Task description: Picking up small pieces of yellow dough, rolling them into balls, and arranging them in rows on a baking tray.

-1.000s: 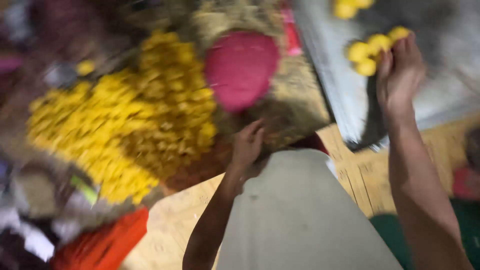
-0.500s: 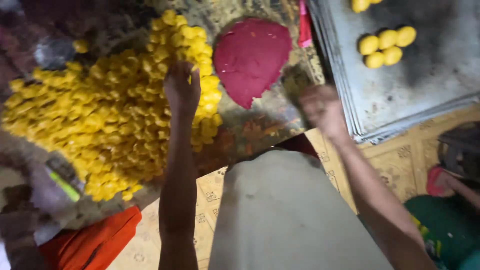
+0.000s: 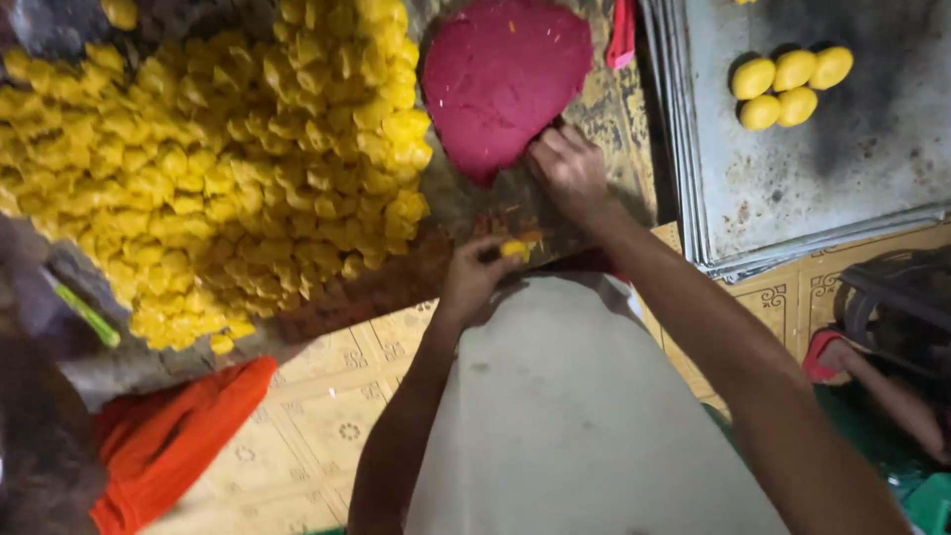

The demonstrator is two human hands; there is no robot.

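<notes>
My left hand [image 3: 474, 279] is closed around a small yellow dough piece [image 3: 514, 249] near the front edge of the work surface. My right hand [image 3: 568, 168] rests with its fingers pinching at the lower edge of a flat red dough mass [image 3: 500, 74]. A large heap of yellow dough pieces [image 3: 228, 159] fills the surface to the left of both hands. Several shaped yellow balls [image 3: 788, 84] sit on a metal tray [image 3: 852, 188] to the right.
An orange cloth [image 3: 173, 436] lies on the patterned floor at lower left. A red cloth strip [image 3: 622, 35] hangs by the tray's edge. Another person's limb and dark clothing [image 3: 892, 337] sit at the right. A green stick [image 3: 84, 312] lies at the left.
My left hand pulled back from the yellow heap toward me, now holding a yellow piece. My right hand moved from the tray across to the red dough.
</notes>
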